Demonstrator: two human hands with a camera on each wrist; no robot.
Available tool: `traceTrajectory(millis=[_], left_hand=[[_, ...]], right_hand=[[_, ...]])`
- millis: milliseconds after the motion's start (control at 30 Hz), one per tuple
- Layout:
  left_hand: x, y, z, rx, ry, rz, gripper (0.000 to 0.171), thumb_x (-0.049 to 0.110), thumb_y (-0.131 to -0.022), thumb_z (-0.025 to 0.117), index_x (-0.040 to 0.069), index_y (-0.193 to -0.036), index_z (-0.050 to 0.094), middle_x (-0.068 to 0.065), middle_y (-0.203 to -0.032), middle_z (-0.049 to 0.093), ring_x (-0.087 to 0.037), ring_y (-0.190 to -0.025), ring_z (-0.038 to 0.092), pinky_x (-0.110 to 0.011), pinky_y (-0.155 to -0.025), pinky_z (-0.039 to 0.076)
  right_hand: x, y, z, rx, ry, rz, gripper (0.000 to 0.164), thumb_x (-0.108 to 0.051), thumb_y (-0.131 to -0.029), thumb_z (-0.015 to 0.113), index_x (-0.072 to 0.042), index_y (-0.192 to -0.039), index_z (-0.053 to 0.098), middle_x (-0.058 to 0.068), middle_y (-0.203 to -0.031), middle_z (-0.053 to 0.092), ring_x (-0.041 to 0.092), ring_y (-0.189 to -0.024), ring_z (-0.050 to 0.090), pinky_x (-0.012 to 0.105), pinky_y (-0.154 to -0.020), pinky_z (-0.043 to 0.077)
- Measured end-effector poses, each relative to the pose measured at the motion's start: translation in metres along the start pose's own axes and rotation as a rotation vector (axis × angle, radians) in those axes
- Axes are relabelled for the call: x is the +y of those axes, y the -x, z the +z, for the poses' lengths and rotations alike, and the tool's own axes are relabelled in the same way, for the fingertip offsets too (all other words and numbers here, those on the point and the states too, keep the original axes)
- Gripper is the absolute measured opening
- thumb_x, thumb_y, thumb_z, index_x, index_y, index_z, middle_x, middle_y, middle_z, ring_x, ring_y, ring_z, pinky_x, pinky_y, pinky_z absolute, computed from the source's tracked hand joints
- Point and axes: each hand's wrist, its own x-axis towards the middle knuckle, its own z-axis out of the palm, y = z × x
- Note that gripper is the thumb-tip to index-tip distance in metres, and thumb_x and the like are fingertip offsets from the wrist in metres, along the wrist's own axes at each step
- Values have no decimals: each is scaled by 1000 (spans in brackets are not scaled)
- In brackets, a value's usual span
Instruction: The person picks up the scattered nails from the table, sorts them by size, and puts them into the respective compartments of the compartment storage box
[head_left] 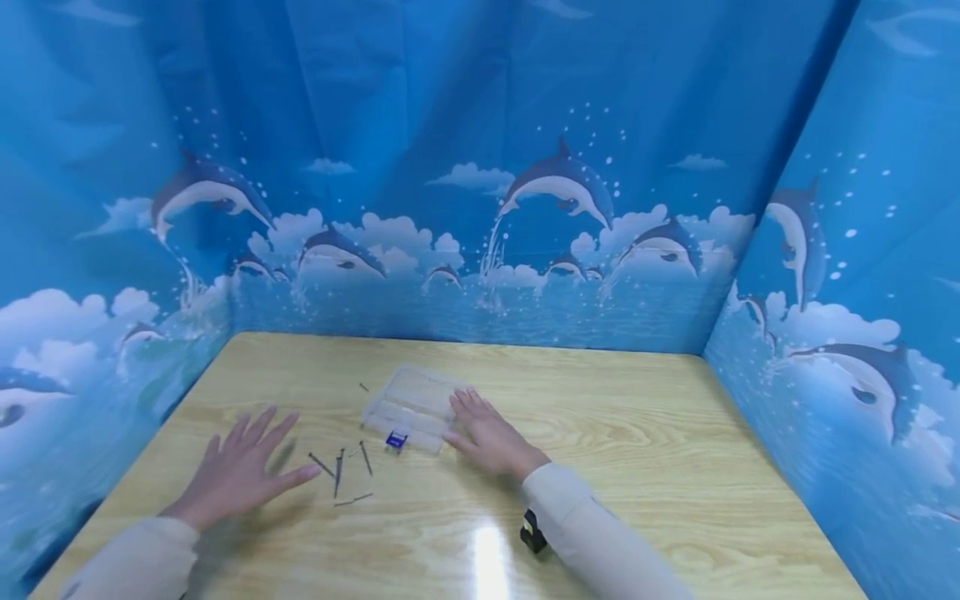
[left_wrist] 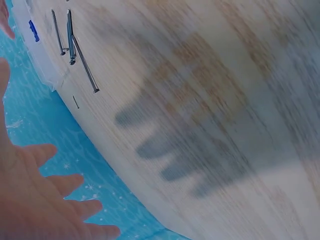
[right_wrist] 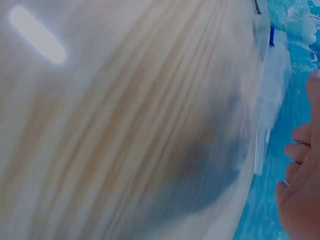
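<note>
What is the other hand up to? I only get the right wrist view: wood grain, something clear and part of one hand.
Observer: The left hand has its fingers spread wide and holds nothing.
Operator: Are there many loose bits lying about?
Observer: Yes, the head view shows several dark nails or screws on the table, between that hand and the clear plastic case.
Operator: And what's all that blue?
Observer: A backdrop printed with leaping dolphins, behind the table.

Blue dolphin curtains point(head_left: 450, 100) around wood-grain table point(head_left: 645, 433)
</note>
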Motion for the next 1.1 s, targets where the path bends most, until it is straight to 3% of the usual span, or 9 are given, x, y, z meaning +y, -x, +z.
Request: traceTrajectory(millis=[300,733,867,1100], left_hand=[[0,2,2,-8,20,-5,90,67,-84,55,7,-147,33,-32,-150,23,-61,-131,18,-80,-97,7],[-2,2,7,2,43,12,88,64,-85,57,6,-146,35,-32,-149,24,-62,-129,19,-80,-96,8],[-6,0,11,-5,95,18,88,62,-85,58,4,-147,33,-33,-150,22,-60,-131,19,-79,-97,8],[-15,-2,20,-35,300,84,94,48,-83,70,-6,-146,26,-36,-146,26,-57,-130,28,-72,-99,24]], right_hand=[[-17,-14,9,5,-15,43,69,-47,-101,36,-2,-151,18,16,-158,15,30,-146,10,44,-118,13],[-21,-25,13,-32,32,50,67,-47,-102,34,-2,-151,19,15,-158,17,28,-147,10,40,-119,11],[-20,-25,17,-30,51,35,69,-49,-101,34,-1,-150,20,17,-157,18,30,-146,12,41,-118,12],[-20,-25,23,-6,58,24,69,-48,-102,34,0,-150,22,17,-156,21,30,-146,14,40,-118,14]])
